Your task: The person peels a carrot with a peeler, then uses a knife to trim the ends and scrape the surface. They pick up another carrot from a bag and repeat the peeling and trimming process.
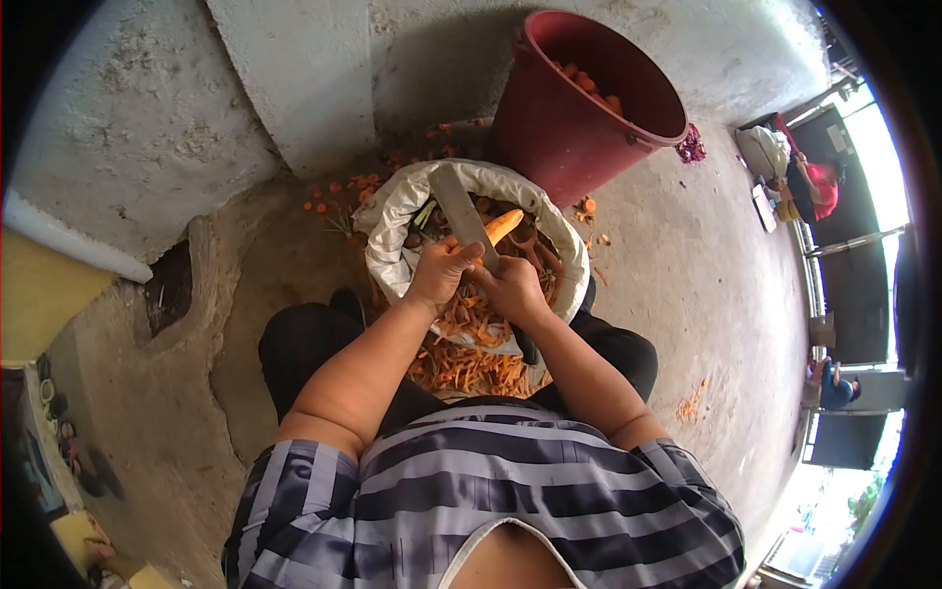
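Observation:
My left hand is closed round the lower end of a peeled carrot. In my right hand is a knife with a broad, flat blade, its handle hidden by my fingers. The blade points up and away from me and crosses the carrot. Both hands are close together over the opening of a white sack with a rolled-down rim. Inside the sack lie orange and brown peelings. More carrot peelings lie on the ground between my legs, near the sack's front.
A large red bucket with carrot pieces inside stands behind the sack. Carrot ends litter the floor by the wall. On the far right sit a person in a pink top and a person in blue.

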Demonstrator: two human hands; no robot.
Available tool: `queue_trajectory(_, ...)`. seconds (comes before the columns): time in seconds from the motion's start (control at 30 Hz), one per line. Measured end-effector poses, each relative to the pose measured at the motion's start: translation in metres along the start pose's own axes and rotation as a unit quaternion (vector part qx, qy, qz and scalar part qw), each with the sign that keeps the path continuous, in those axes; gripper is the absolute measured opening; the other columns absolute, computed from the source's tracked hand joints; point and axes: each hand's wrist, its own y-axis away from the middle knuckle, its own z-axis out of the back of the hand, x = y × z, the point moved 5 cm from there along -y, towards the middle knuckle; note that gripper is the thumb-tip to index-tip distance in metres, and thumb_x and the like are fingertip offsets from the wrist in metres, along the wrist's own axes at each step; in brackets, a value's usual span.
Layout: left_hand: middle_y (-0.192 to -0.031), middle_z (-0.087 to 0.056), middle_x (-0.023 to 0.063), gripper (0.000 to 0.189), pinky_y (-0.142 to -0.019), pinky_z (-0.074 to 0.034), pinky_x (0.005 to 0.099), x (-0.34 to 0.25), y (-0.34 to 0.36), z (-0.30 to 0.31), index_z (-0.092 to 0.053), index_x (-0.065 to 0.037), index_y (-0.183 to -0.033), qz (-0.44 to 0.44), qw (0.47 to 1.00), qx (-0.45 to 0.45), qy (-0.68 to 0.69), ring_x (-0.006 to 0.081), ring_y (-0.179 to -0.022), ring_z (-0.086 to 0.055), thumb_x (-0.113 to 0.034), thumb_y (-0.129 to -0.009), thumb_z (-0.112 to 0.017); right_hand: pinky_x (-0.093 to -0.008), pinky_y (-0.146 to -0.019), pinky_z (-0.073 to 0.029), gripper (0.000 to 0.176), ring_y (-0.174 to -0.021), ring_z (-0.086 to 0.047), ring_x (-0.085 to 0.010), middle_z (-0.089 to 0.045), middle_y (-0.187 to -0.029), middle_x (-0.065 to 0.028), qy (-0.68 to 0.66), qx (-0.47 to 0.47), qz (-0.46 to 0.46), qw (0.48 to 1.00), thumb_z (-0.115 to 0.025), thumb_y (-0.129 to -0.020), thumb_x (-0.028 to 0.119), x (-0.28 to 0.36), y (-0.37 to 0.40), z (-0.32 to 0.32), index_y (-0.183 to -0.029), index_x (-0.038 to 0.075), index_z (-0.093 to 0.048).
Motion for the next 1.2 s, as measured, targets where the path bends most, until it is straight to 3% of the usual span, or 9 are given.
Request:
queue_trajectory(0.13,-0.075,-0.055,-0.0012,0.039,-0.063,-0.039,0.0189,0.004,-0.002,-0.001,-0.057,-0.004,-0.090,-0.026,0.997,-0.002,0.074,0.0057,-0.068,-0.049,-0.035,-0.071,-0.070,-0.0284,-0.053,-0.044,0.046,-0.055,-0.054,-0.0114,-0.059,-0.061,-0.0071,-0.127,0.008,-0.034,0.991,-0.065,-0.074,0.043,-0.014,-0.003,-0.004,-0.083,-0.003,-0.063)
queue_trajectory(0.2,-0.076,-0.055,-0.0013,0.039,-0.062,-0.039,0.0188,0.006,-0.002,-0.002,-0.058,-0.004,-0.090,-0.012,0.992,-0.021,0.120,0.0057,-0.067,-0.049,-0.035,-0.071,-0.070,-0.0277,-0.053,-0.044,0.042,-0.055,-0.053,-0.0107,-0.060,-0.061,-0.0067,-0.128,-0.008,-0.013,0.992,-0.065,-0.075,0.039,-0.015,-0.004,-0.003,-0.083,-0.002,-0.063)
queue_trajectory(0.4,-0.080,-0.056,-0.0004,0.037,-0.062,-0.040,0.0194,-0.010,0.006,-0.014,-0.058,-0.002,-0.093,-0.063,0.997,-0.034,-0.001,0.0065,-0.068,-0.050,-0.026,-0.069,-0.073,-0.0280,-0.052,-0.043,0.039,-0.054,-0.052,-0.0103,-0.059,-0.061,-0.0085,-0.103,-0.012,0.007,0.995,-0.064,-0.077,0.037,-0.017,-0.007,0.002,-0.081,-0.002,-0.063)
queue_trajectory(0.5,-0.085,-0.057,0.0004,0.038,-0.065,-0.043,0.0208,-0.012,0.003,-0.011,-0.057,-0.003,-0.096,-0.027,0.999,0.018,-0.033,0.0082,-0.074,-0.052,-0.022,-0.067,-0.074,-0.0285,-0.052,-0.043,0.040,-0.054,-0.052,-0.0106,-0.059,-0.061,-0.0093,-0.099,0.008,0.020,0.995,-0.063,-0.077,0.037,-0.016,-0.007,0.005,-0.081,-0.002,-0.063)
queue_trajectory(0.8,-0.083,-0.058,0.0005,0.038,-0.061,-0.044,0.0184,-0.023,0.008,-0.020,-0.057,-0.002,-0.096,-0.060,0.995,0.055,-0.054,0.0071,-0.069,-0.054,-0.019,-0.067,-0.074,-0.0282,-0.049,-0.042,0.042,-0.051,-0.050,-0.0099,-0.058,-0.059,-0.0082,-0.102,0.007,0.046,0.994,-0.063,-0.077,0.039,-0.022,-0.007,0.005,-0.081,-0.003,-0.062)
queue_trajectory(0.9,-0.084,-0.059,0.0018,0.040,-0.066,-0.047,0.0191,-0.031,0.009,-0.023,-0.057,0.000,-0.097,-0.053,0.991,0.068,-0.104,0.0080,-0.071,-0.056,-0.020,-0.066,-0.075,-0.0266,-0.045,-0.041,0.043,-0.047,-0.049,-0.0093,-0.056,-0.057,-0.0060,-0.113,0.014,0.032,0.993,-0.063,-0.077,0.039,-0.024,-0.006,0.006,-0.078,-0.004,-0.060)
queue_trajectory(1.0,-0.089,-0.059,0.0045,0.047,-0.072,-0.048,0.0223,-0.024,0.005,-0.017,-0.054,0.001,-0.102,0.007,0.991,0.103,-0.080,0.0092,-0.078,-0.057,-0.021,-0.066,-0.075,-0.0238,-0.040,-0.039,0.040,-0.044,-0.049,-0.0085,-0.055,-0.057,-0.0040,-0.177,0.047,0.005,0.983,-0.062,-0.079,0.037,-0.017,0.000,0.008,-0.078,-0.003,-0.059)
queue_trajectory(1.13,-0.103,-0.056,0.0088,0.061,-0.073,-0.049,0.0258,-0.024,0.006,-0.019,-0.047,0.002,-0.113,0.011,0.991,0.124,0.055,0.0140,-0.088,-0.057,-0.034,-0.069,-0.070,-0.0208,-0.036,-0.038,0.034,-0.041,-0.048,-0.0077,-0.054,-0.059,-0.0032,-0.278,0.050,-0.049,0.958,-0.058,-0.082,0.033,-0.009,0.012,0.018,-0.087,-0.001,-0.057)
queue_trajectory(1.2,-0.108,-0.054,0.0105,0.069,-0.074,-0.049,0.0269,-0.026,0.006,-0.016,-0.043,0.003,-0.117,0.021,0.987,0.128,0.089,0.0167,-0.094,-0.056,-0.043,-0.071,-0.066,-0.0203,-0.037,-0.038,0.034,-0.041,-0.047,-0.0073,-0.054,-0.060,-0.0032,-0.367,0.071,-0.003,0.928,-0.056,-0.084,0.032,-0.010,0.012,0.025,-0.089,-0.001,-0.057)
